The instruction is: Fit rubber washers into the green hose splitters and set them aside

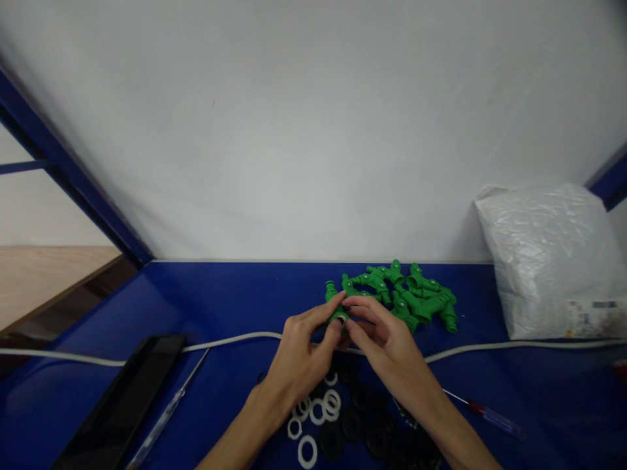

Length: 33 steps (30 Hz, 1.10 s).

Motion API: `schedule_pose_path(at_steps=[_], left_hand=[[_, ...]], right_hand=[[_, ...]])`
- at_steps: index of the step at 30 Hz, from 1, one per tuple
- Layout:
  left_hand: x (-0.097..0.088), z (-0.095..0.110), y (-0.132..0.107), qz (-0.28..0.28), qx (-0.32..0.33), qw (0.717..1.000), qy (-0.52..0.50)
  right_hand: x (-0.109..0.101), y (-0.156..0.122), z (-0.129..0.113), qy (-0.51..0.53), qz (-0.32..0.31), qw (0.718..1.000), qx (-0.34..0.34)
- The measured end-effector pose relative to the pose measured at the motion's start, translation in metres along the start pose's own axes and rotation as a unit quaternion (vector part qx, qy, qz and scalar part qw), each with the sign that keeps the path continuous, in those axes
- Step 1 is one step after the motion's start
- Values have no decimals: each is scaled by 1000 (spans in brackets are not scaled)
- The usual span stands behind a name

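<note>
My left hand (pixel 302 343) and my right hand (pixel 385 336) meet over the middle of the table, both closed around a green hose connector (pixel 337 311). Its open end faces me, and a pale rim shows inside it between my thumbs. My fingers hide most of its body. Beyond my right hand lies a pile of similar green Y-shaped connectors (pixel 426 300). Below my hands several white rings (pixel 318 411) are scattered, some overlapping. Black rings (pixel 351 424) lie beside them, partly dark against the blue surface.
A white cable (pixel 235 340) crosses the blue table (pixel 220 294) beneath my hands. At left are a black phone-like slab (pixel 127 398) and a thin clear-handled tool (pixel 164 418). A screwdriver (pixel 494 418) lies at right, below a plastic-wrapped package (pixel 553 261). A pale wall (pixel 313 143) rises behind.
</note>
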<state>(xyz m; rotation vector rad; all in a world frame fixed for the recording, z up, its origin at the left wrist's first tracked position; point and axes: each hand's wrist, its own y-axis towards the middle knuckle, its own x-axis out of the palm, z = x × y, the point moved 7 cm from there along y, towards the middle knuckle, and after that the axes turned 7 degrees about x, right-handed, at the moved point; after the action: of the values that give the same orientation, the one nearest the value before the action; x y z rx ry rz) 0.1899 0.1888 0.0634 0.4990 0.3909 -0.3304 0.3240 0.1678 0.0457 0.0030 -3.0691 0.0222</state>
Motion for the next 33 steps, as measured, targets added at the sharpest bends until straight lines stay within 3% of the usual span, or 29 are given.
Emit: schedule_pose_path(at_steps=[11, 19, 33], left_hand=[[5, -6, -4, -47, -14, 998, -34], [3, -5, -4, -46, 17, 999, -9], [1, -4, -3, -40, -8, 998, -50]], right_hand=[[-8, 4, -3, -2, 34, 999, 2], [-7, 4, -5, 20, 21, 1000, 12], [-7, 1, -5, 54, 17, 997, 61]])
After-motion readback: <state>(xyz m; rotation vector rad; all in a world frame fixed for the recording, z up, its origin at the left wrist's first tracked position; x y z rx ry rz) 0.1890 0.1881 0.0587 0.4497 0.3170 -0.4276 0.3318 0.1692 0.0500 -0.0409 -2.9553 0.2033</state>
